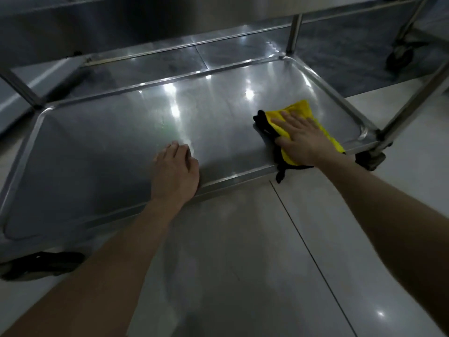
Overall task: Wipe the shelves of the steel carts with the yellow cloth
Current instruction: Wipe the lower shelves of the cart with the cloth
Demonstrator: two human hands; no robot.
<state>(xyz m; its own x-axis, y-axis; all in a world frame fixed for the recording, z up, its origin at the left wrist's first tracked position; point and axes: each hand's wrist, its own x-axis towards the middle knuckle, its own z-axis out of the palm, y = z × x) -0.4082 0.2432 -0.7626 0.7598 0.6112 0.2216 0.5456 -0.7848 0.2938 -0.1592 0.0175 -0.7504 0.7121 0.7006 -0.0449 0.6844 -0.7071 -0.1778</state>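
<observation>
Flat, fingers spread: our right hand (300,139) presses yellow cloth (303,110) onto bottom shelf (109,147) of steel cart (295,32), right of frame centre, near shelf's right end. Cloth has black edging, one black corner hanging over front rim. Our left hand (176,175) rests on shelf at mid-frame, fingers curled loosely, holding nothing, heel at front rim. Caster (370,160) below shelf's right corner. Pale tiled floor (243,263) across lower frame.

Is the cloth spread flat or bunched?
Spread flat: the cloth lies on the shelf under the right hand, its black edge over the rim.
</observation>
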